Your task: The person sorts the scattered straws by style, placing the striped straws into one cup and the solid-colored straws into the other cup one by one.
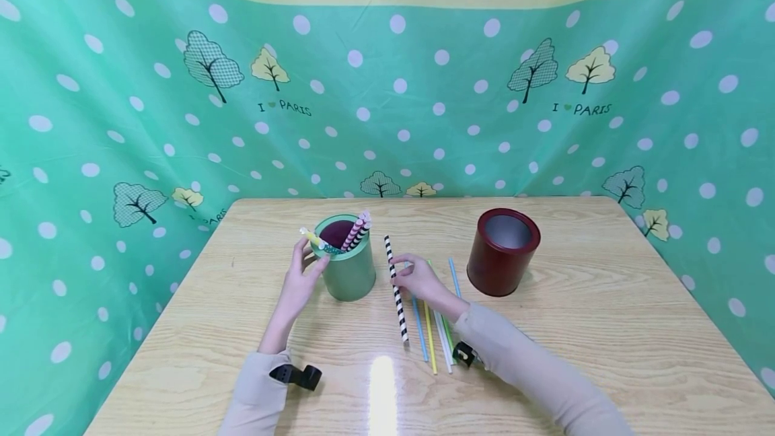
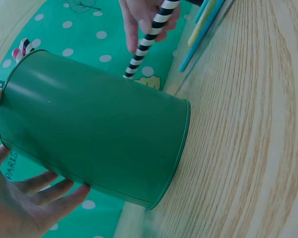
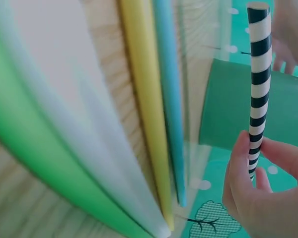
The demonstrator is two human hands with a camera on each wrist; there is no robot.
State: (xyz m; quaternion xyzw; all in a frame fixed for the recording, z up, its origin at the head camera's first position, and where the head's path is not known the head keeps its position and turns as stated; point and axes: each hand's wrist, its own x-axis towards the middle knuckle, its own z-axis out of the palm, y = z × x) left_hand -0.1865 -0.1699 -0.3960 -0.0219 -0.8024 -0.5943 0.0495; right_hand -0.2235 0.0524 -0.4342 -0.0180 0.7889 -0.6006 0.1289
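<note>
My left hand [image 1: 301,279] holds the left side of a green can [image 1: 350,278], thumb near the rim and fingers spread along the wall in the left wrist view. Several patterned straws [image 1: 357,233] lean out of this can, pink-striped, black-striped and yellow among them. To its right, my right hand [image 1: 419,280] pinches a black-and-white striped straw [image 1: 397,301] between thumb and fingers. That striped straw [image 3: 260,79] slants up from the fingers in the right wrist view, overlapping the green can [image 3: 228,106] behind it.
Loose plain straws lie under and beside the right forearm: a blue straw [image 1: 420,328], a yellow straw [image 1: 430,342], a white straw [image 1: 444,342], plus green and another blue. A dark red can [image 1: 501,258] stands at the right. A dotted green curtain [image 1: 399,120] hangs behind the wooden table [image 1: 575,274].
</note>
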